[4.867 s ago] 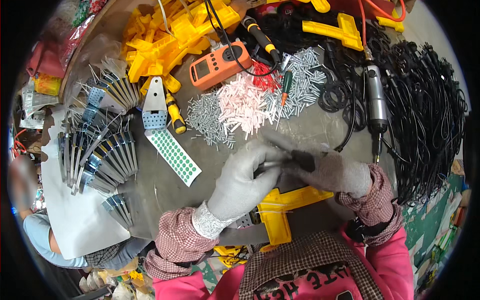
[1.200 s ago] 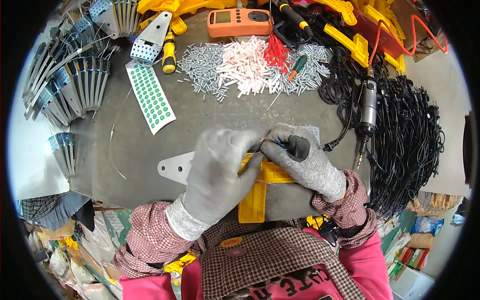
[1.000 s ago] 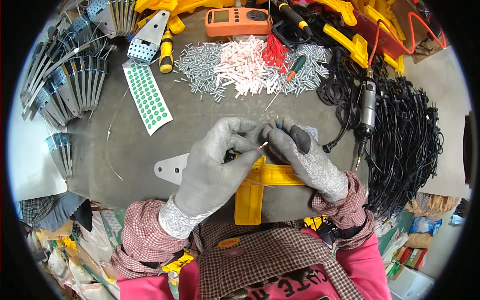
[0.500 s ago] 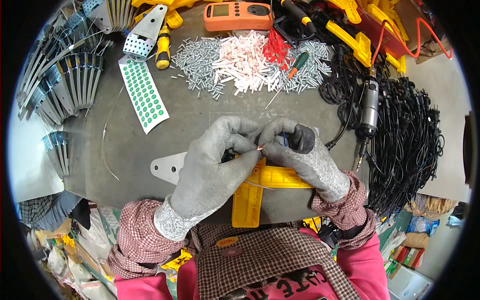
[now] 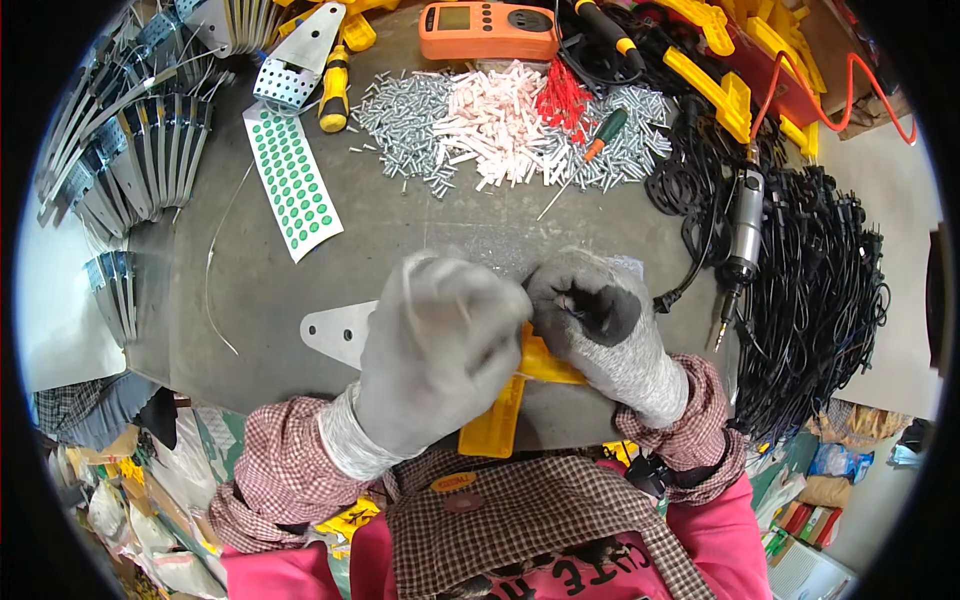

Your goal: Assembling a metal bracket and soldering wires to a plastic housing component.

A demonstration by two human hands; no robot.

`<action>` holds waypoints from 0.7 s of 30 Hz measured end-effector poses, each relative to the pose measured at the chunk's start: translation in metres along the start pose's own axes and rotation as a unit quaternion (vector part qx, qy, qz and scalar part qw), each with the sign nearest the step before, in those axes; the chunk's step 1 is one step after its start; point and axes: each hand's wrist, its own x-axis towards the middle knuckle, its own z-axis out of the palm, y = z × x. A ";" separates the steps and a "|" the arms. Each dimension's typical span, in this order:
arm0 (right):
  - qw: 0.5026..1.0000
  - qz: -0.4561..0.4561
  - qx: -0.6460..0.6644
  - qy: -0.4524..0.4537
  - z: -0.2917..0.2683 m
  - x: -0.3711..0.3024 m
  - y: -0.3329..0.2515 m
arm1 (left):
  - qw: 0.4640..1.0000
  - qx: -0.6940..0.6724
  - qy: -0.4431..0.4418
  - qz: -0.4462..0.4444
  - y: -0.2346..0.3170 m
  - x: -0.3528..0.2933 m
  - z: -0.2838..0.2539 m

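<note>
My left hand (image 5: 440,335), in a grey work glove, is curled into a closed shape, and motion blurs its fingers. Right beside it my right hand (image 5: 592,315), gloved in grey with a dark patch, has its fingers curled in. Whatever either hand grips is hidden. Below the hands lies a yellow plastic part (image 5: 492,425), its upper portion partly covered by them. A flat metal plate (image 5: 338,333) with holes pokes out to the left from under my left hand.
Piles of screws (image 5: 400,115), pale tubes (image 5: 495,120) and red pieces (image 5: 562,98) lie at the back, near an orange meter (image 5: 488,30) and a green-handled screwdriver (image 5: 606,135). Right are a power driver (image 5: 744,225) and black cables (image 5: 810,290); left, a green sticker sheet (image 5: 293,190) and metal brackets (image 5: 160,160).
My left hand has rolled over from a fingertip pinch into a curled, blurred shape. The right hand has turned inward with its fingers curled. The reddish wire end between them is out of sight.
</note>
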 end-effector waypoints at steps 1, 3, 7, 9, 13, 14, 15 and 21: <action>0.991 0.086 0.095 -0.026 0.001 0.002 -0.002 | 1.000 0.001 0.005 -0.004 -0.001 -0.001 0.000; 0.966 0.170 0.184 -0.059 0.002 0.002 -0.002 | 0.986 0.115 -0.009 0.123 -0.003 -0.001 0.000; 0.998 -0.068 0.017 0.010 0.007 0.004 -0.002 | 0.804 -0.467 -0.138 -0.342 -0.005 0.016 -0.017; 0.981 -0.182 -0.047 0.049 0.010 0.004 0.001 | 0.748 -0.521 -0.163 -0.378 -0.009 0.013 -0.017; 0.985 0.059 0.155 -0.041 0.006 -0.001 0.006 | 0.966 -0.202 -0.053 -0.149 -0.005 0.005 -0.005; 0.970 0.126 0.199 -0.065 0.004 -0.001 -0.002 | 0.996 -0.075 -0.040 -0.033 -0.006 0.002 -0.004; 0.970 0.125 0.199 -0.066 0.006 -0.001 -0.007 | 0.995 0.054 -0.026 0.085 -0.007 0.000 -0.005; 0.993 -0.107 -0.045 0.023 0.002 -0.003 -0.003 | 0.817 -0.483 -0.062 -0.309 0.001 0.002 0.002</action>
